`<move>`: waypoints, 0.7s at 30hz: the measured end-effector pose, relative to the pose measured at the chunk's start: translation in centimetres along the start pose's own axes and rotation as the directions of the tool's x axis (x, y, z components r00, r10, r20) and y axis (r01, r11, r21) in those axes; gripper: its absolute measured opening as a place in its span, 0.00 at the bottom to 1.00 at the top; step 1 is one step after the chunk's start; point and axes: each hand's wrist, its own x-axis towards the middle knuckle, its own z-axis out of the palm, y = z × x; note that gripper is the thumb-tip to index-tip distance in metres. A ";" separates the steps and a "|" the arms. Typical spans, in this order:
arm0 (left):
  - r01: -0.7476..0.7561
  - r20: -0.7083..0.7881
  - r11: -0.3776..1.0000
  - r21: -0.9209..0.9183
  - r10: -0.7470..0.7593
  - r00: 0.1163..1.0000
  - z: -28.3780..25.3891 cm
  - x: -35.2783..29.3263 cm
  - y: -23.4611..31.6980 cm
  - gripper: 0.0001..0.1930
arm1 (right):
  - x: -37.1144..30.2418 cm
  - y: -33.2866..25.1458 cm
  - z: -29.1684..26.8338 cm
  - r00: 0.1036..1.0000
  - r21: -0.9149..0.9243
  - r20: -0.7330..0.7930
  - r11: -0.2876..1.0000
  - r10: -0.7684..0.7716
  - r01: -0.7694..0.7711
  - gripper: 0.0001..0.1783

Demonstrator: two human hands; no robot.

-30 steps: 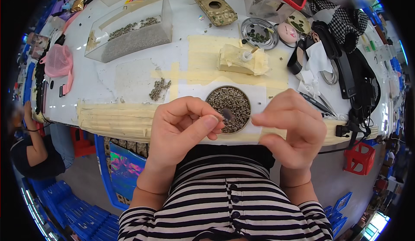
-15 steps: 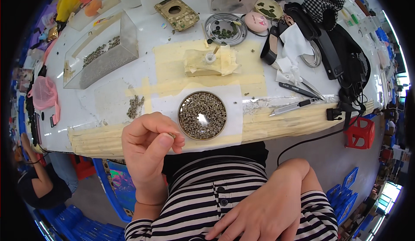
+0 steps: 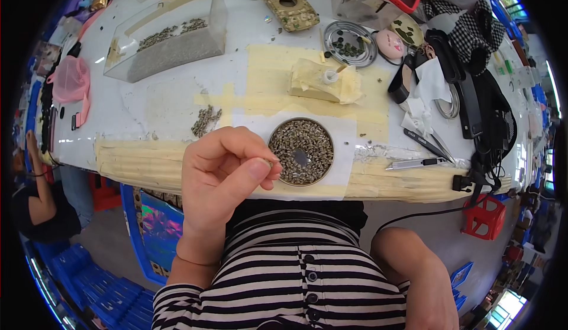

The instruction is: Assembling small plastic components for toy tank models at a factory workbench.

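My left hand [image 3: 222, 179] is raised in front of the table edge, thumb and forefinger pinched on a tiny dark bead [image 3: 270, 164]. Just to its right lies a round metal dish [image 3: 301, 151] full of small grey-brown beads, on a white sheet. Only my right forearm [image 3: 414, 277] shows, down by my lap at the lower right; the hand itself is out of view. A small heap of loose beads [image 3: 205, 120] lies on the table behind my left hand.
A clear box [image 3: 168, 37] with beads stands at the back left. A taped block [image 3: 322, 81], a round tin [image 3: 350, 43], a rusty plate [image 3: 288, 3], tweezers and a knife [image 3: 414, 163], black straps [image 3: 473, 105] lie further back. Another person [image 3: 35, 200] sits left.
My right hand left the dish and dropped to my lap, out of view. My left hand stays raised, still pinching a bead, now closer to the dish.
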 end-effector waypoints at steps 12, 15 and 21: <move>-0.033 -0.032 0.999 0.004 0.033 0.999 -0.4 0.2 0.0 0.03 | 0.5 0.9 1.9 0.969 -0.411 -0.209 0.911 -0.128 0.031 0.13; -0.064 -0.041 0.998 -0.005 0.064 0.997 -0.6 -0.1 -0.4 0.03 | -0.5 1.7 1.9 0.987 -0.433 -0.141 0.901 -0.079 0.011 0.10; -0.090 -0.078 0.995 -0.048 0.086 0.993 -1.5 -0.6 -1.0 0.04 | -4.0 1.7 -1.7 0.780 -0.444 -0.233 0.650 0.581 -0.617 0.14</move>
